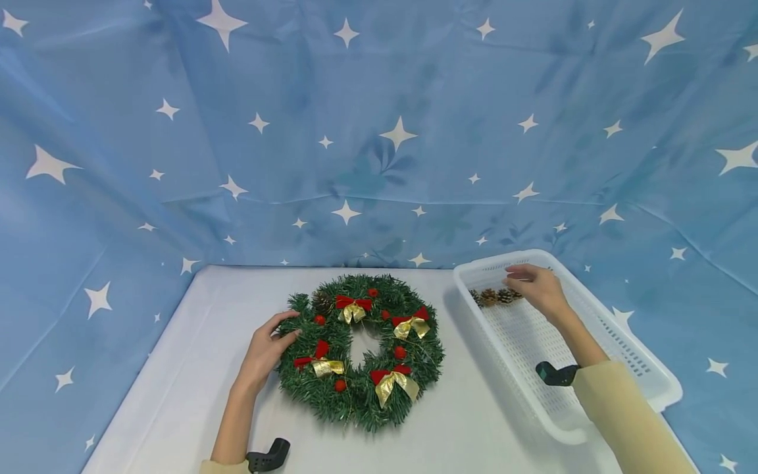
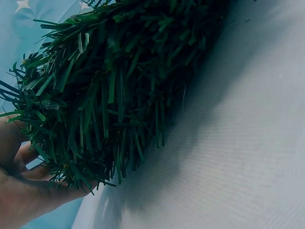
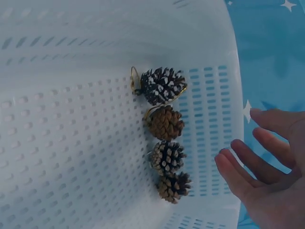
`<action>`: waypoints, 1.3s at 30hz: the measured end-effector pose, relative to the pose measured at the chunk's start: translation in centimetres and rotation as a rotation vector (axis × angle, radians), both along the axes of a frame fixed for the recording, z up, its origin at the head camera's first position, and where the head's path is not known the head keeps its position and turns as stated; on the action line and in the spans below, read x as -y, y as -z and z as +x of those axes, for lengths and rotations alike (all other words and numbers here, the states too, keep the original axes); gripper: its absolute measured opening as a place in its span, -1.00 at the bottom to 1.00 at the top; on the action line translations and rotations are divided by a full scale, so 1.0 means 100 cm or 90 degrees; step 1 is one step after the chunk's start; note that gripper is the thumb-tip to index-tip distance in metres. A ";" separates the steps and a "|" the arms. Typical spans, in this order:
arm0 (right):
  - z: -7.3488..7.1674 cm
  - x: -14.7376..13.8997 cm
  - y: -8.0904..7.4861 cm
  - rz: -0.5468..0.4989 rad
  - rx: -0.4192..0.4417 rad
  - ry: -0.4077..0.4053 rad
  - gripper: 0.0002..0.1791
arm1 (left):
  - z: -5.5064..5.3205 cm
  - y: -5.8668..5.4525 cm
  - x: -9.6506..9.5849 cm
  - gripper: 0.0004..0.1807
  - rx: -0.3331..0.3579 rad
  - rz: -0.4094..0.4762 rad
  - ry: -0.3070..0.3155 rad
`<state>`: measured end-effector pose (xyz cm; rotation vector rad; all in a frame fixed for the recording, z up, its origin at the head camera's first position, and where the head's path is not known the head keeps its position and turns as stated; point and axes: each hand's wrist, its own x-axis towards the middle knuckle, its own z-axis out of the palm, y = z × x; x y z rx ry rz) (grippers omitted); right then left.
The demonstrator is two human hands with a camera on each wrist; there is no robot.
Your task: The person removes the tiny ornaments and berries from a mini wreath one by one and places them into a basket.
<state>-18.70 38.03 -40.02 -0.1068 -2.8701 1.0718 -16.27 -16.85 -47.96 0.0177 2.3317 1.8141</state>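
A green wreath [image 1: 367,411] with red and gold bows, red balls and a pine cone [image 1: 322,302] lies on the white table. At its left edge my left hand [image 1: 263,352] holds the greenery between thumb and fingers; the left wrist view shows the hand [image 2: 33,191] half behind the needles. Over the far end of a white basket [image 1: 521,395], my right hand [image 1: 540,289] hovers with nothing in it, its fingers [image 3: 259,167] loosely bent. Several pine cones sit in a row below, among them a white-tipped one [image 3: 163,86] and a brown one [image 3: 166,123] with gold cord.
The basket's perforated side wall [image 3: 207,129] rises close beside the pine cones. A blue star-patterned curtain [image 1: 379,164] stands behind the table [image 1: 195,368] and along both sides. White table surface lies between wreath and basket.
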 end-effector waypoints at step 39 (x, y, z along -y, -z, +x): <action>0.010 0.073 -0.029 -0.067 0.014 -0.133 -0.41 | 0.000 0.001 0.001 -0.50 -0.004 0.015 0.002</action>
